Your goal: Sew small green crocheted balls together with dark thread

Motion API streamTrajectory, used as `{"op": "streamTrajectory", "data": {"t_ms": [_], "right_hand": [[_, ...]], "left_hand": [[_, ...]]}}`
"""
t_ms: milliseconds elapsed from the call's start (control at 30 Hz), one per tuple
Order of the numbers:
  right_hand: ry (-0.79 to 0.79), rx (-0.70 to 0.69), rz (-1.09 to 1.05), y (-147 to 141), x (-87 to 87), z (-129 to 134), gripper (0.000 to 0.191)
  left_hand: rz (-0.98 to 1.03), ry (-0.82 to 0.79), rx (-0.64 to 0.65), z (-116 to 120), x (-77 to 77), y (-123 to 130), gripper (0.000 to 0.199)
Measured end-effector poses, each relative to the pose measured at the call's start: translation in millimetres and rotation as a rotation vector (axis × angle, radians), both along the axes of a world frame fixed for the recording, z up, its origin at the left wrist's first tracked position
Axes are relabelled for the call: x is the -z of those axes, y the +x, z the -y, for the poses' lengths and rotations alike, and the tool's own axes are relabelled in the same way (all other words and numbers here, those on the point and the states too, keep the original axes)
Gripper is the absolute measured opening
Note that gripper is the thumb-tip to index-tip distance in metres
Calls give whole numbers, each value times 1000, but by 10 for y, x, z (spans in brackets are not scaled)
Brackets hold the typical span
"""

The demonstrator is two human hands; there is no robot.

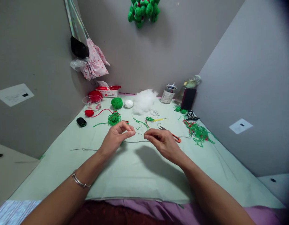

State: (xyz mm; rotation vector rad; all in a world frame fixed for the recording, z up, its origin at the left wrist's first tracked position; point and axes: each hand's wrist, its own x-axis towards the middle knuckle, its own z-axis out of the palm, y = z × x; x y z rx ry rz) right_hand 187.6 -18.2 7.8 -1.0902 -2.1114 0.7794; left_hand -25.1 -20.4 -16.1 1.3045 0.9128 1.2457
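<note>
My left hand (118, 136) and my right hand (163, 142) are raised over the middle of the table, fingertips pinched and a short distance apart. A thin dark strand (139, 133) spans the gap, with one end in each pinch. Whether it is wire or thread is too small to tell. Behind my right hand lie scissors (176, 137) with orange handles. A longer dark cord (137, 141) runs across the table behind both hands. Just beyond my left hand is a tangle of green yarn (114, 118).
White stuffing (145, 101), a green yarn ball (117, 102) and a clear tub (92, 103) stand at the back. A yellow-handled hook (158, 119) lies mid-table. Green and red yarn (198, 132) is heaped at right, near a dark phone (188, 99). A black spool (81, 122) sits left.
</note>
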Motion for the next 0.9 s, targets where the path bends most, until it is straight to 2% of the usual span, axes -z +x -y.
{"op": "streamTrajectory", "data": {"t_ms": [133, 267, 367, 467, 567, 700, 800, 900], "right_hand": [[4, 14, -21, 6, -39, 16, 23], [-18, 54, -120, 22, -30, -13, 21], [-24, 115, -184, 62, 2, -68, 23], [-18, 165, -174, 101, 43, -125, 26], [-11, 166, -112, 89, 85, -140, 27], [0, 6, 8, -32, 149, -70, 26], [111, -67, 72, -124, 197, -8, 24], [171, -38, 102, -149, 232, 11, 24]], "left_hand": [[64, -10, -54, -14, -16, -27, 20], [-170, 92, -137, -12, -6, 72, 9], [-310, 155, -74, 6, 27, 150, 10], [-248, 64, 70, 26, 55, 182, 14], [-45, -110, 149, 32, 64, 178, 18], [264, -252, 156, 16, 74, 190, 17], [208, -237, 69, 7, 101, 212, 18], [12, -91, -38, 6, 149, 212, 17]]}}
